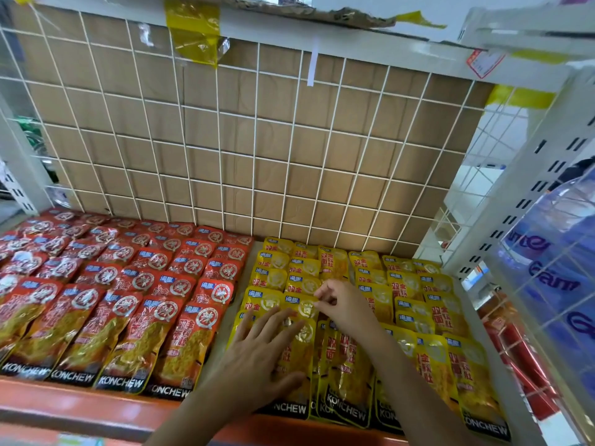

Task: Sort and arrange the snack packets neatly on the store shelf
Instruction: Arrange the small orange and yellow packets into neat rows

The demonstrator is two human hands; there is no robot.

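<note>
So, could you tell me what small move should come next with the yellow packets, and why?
Probably nudge the yellow packet pinched by the right hand into line with its neighbours; the left hand lies flat on the front packet, steadying it.

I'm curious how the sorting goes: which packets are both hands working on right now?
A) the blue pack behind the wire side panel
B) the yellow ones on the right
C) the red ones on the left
B: the left hand lies flat on the yellow packets and the right hand pinches the top edge of one, while neither hand touches the red packets.
</note>
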